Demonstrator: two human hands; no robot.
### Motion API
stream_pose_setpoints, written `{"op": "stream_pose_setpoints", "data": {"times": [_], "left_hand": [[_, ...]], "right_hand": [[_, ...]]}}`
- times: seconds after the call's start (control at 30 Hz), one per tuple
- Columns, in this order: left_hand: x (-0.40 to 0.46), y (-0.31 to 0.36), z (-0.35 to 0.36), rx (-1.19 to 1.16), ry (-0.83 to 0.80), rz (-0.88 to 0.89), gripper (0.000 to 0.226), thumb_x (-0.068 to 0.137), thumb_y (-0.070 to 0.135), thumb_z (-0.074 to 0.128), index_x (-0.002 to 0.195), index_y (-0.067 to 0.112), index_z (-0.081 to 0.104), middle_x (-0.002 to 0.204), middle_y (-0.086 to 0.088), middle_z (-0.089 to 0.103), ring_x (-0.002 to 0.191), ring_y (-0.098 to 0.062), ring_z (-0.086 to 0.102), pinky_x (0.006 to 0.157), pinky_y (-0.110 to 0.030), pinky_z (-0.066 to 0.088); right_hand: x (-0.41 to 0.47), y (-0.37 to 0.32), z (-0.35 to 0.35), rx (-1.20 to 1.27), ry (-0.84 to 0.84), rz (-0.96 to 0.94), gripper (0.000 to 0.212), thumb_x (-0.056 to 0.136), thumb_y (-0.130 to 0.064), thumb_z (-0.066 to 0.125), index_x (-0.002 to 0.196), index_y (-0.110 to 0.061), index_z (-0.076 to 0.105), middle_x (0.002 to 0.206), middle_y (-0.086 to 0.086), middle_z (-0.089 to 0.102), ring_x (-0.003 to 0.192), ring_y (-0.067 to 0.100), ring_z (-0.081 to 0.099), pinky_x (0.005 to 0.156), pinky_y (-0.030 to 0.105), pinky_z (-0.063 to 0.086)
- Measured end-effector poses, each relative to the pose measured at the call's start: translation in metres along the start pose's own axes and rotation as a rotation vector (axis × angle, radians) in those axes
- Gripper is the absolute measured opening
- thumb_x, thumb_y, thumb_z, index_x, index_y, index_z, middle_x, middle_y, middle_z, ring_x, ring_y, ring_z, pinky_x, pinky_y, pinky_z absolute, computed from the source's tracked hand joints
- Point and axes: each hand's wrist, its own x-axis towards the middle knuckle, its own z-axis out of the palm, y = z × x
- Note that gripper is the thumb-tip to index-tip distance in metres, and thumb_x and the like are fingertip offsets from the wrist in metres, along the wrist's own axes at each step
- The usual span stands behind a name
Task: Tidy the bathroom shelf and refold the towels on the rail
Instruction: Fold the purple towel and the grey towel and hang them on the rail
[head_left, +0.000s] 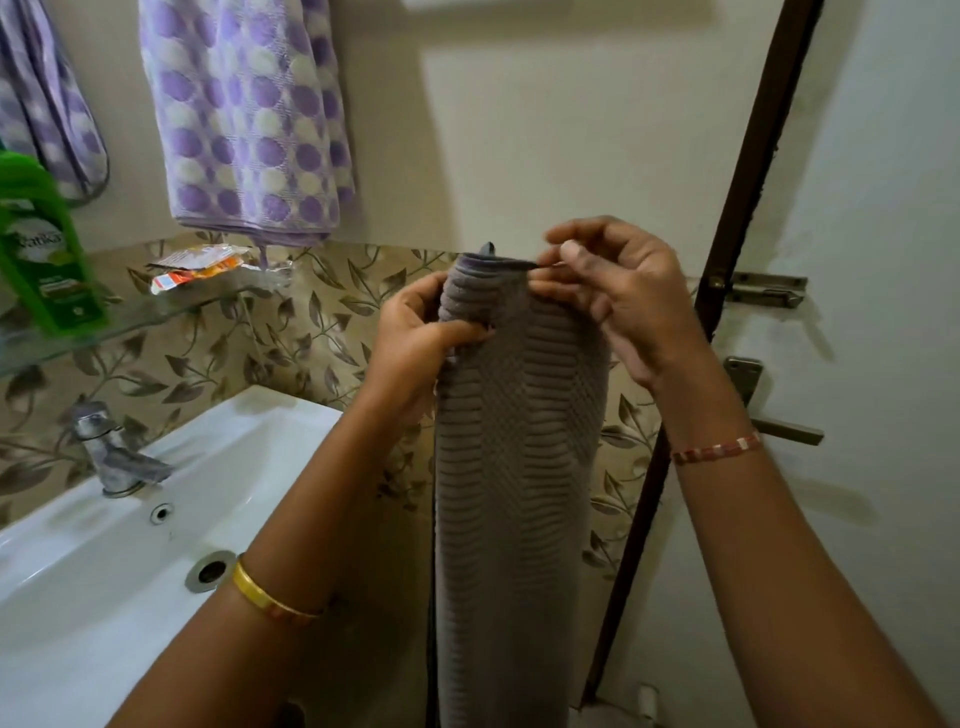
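A white washbasin (104, 561) fills the lower left of the view, with a metal tap (111, 452) on its back edge and a band of leaf-patterned tiles (291, 332) behind it. A purple-and-white spotted towel (249, 114) hangs flat against the wall above the basin, and a second towel of the same pattern (47, 98) hangs at the far left edge. The grey ribbed towel (514, 467) is held up in front of the person, between the basin and the dark door frame (727, 218); it is folded into a narrow strip, its long axis vertical, folded top end level with the hands and the rest hanging straight down out of view. The left hand (415, 338) grips the left side of the strip just below the top, fingers curled round the cloth. The right hand (618, 291) is partly closed, its thumb and fingertips (545, 286) pinching the top right edge of the same towel. A glass shelf (156, 312) on the left wall carries a green bottle (41, 249) and, further right, a flattened orange-and-white tube (202, 265). A gold bangle (265, 597) sits on the left wrist and a beaded bracelet (717, 449) on the right.
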Motion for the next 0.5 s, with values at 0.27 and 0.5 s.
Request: {"op": "stream_pose_setpoints", "data": {"times": [0.27,0.5], "left_hand": [[0.007,0.005,-0.019,-0.167,0.002,0.021,0.032,0.07,-0.011,0.058,0.091,0.012,0.064,0.08,0.004,0.072,0.078,-0.01,0.068,0.065,-0.02,0.054],[0.016,0.017,-0.055,-0.013,0.019,0.13,0.039,0.077,0.003,0.061,0.115,0.005,0.055,0.103,-0.003,0.067,0.102,-0.017,0.062,0.083,-0.024,0.052]], "right_hand": [[-0.032,0.057,-0.034,-0.14,-0.117,0.3,0.109,0.035,-0.056,0.084,0.128,-0.02,0.042,0.128,0.0,0.054,0.118,0.016,0.053,0.089,0.022,0.05],[-0.016,0.061,0.001,-0.084,0.066,0.062,0.026,0.066,-0.019,0.078,0.083,-0.036,0.069,0.086,-0.017,0.072,0.089,0.005,0.067,0.07,0.018,0.054]]}}
